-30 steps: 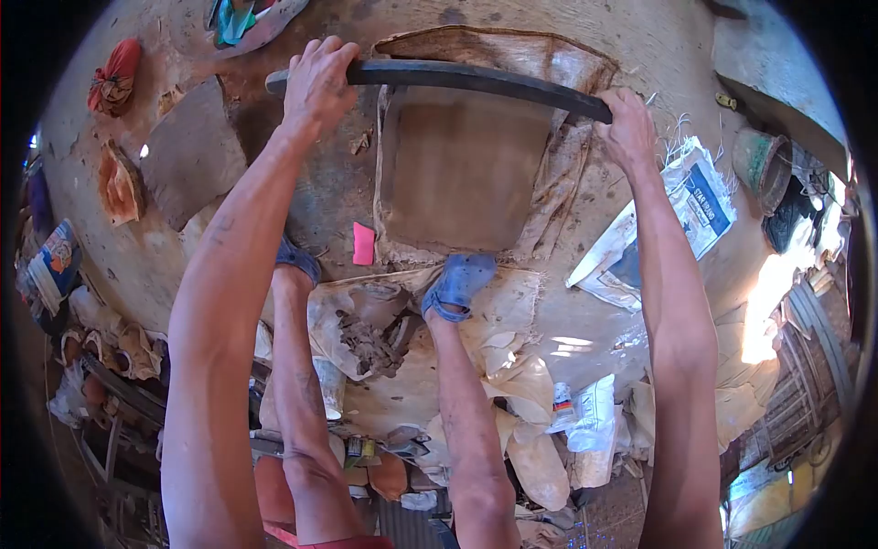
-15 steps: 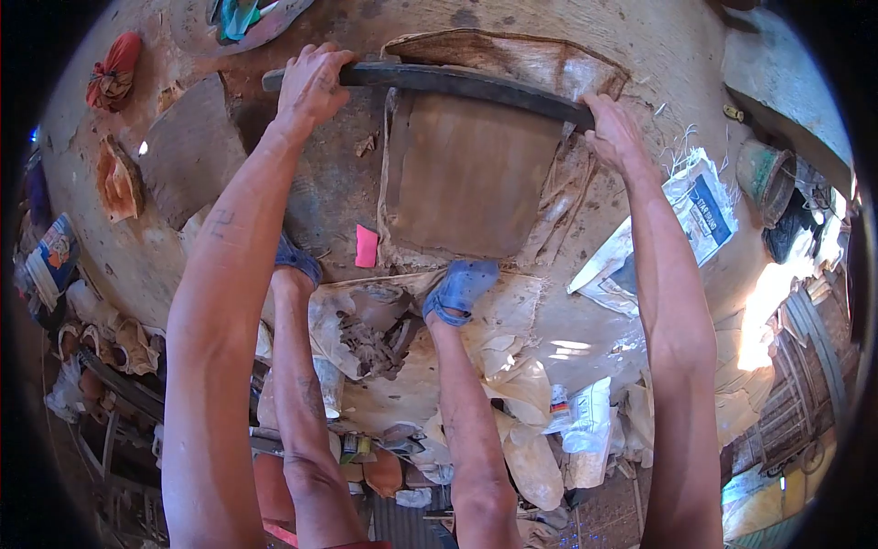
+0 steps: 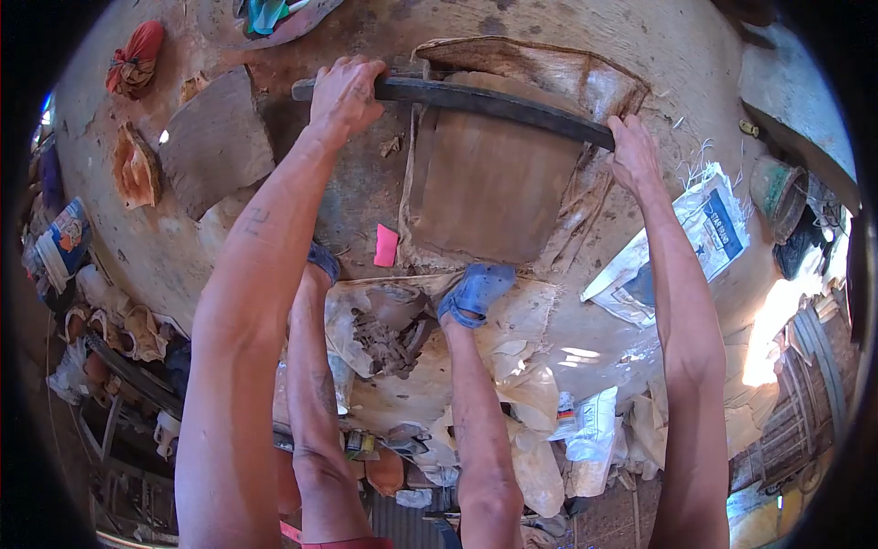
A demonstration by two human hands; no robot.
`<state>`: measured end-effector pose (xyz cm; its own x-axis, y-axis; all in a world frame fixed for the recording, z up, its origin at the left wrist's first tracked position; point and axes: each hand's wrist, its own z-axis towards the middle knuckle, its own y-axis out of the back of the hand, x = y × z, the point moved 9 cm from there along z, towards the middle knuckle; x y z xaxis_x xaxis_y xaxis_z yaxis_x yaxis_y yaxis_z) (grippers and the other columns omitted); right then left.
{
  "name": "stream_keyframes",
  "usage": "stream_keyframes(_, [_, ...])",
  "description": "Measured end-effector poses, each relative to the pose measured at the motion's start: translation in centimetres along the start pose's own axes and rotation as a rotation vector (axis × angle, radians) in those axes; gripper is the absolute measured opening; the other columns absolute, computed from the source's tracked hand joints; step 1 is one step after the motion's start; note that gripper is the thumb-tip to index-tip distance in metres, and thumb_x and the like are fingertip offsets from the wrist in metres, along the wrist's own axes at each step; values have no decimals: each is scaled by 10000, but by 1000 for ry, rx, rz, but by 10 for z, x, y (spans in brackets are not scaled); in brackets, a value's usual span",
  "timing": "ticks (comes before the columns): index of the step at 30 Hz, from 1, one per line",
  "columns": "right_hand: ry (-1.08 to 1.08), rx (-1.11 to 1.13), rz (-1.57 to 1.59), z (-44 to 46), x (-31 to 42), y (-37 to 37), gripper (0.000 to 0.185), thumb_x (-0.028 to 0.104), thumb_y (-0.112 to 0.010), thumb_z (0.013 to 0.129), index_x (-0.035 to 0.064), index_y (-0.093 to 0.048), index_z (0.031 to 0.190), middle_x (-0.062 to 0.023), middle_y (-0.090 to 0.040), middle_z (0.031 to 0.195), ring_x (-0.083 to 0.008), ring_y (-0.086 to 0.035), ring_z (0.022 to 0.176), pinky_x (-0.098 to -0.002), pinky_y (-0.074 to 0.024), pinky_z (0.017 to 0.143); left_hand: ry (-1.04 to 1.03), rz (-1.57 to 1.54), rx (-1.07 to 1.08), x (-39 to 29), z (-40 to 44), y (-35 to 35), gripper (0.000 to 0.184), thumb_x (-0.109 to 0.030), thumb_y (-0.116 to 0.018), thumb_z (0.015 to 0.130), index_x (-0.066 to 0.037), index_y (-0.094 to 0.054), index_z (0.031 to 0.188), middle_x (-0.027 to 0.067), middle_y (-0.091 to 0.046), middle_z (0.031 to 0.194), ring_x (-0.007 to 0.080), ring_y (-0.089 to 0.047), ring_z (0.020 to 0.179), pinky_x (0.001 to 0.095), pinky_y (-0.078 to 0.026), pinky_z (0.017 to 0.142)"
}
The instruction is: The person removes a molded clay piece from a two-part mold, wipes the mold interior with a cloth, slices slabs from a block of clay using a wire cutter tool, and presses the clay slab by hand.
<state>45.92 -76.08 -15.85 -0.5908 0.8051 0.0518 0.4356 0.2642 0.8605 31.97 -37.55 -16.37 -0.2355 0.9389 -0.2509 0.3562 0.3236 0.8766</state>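
Observation:
A long dark flat bar spans between my two hands, lying across the far part of a smooth brown clay slab. My left hand is closed round the bar close to its left end. At the opposite end, the fingers of my right hand grip the bar's tip. A strip of the slab shows beyond the bar. Under the slab is a worn brown cloth, its edges sticking out on the far and right sides.
Left of the slab lies a grey-brown flat piece. A pink piece and clay scraps are near my blue shoes. On the right are a printed white sack and a bucket. A tied red cloth bundle sits far left.
The bar has come slightly toward me over the slab, so the slab's far edge now shows behind it. Both hands keep their grip. The whole view has shifted a little.

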Motion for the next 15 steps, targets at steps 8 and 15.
stream_keyframes(8, [-26, 150, -38, 7, -3, -18, 269, 119, -708, 827, 84, -646, 1086, -186, -651, 1087, -405, -644, 1085, -512, -536, 921, -39, -76, -79, 6, -5, -11, 415, -140, -801, 704, -183, -718, 1108, 70, -721, 1122, 324, -639, 1135, 510, -487, 936])
stream_keyframes(15, [-68, 245, -57, 3, 1, -19, 309, 156, -743, 812, 79, -649, 1096, -183, -658, 1110, -407, -645, 1118, -512, -539, 941, 48, -82, 68, 4, -7, -16, 393, -148, -799, 710, -192, -722, 1093, 76, -752, 989, 335, -672, 1064, 507, -500, 895])
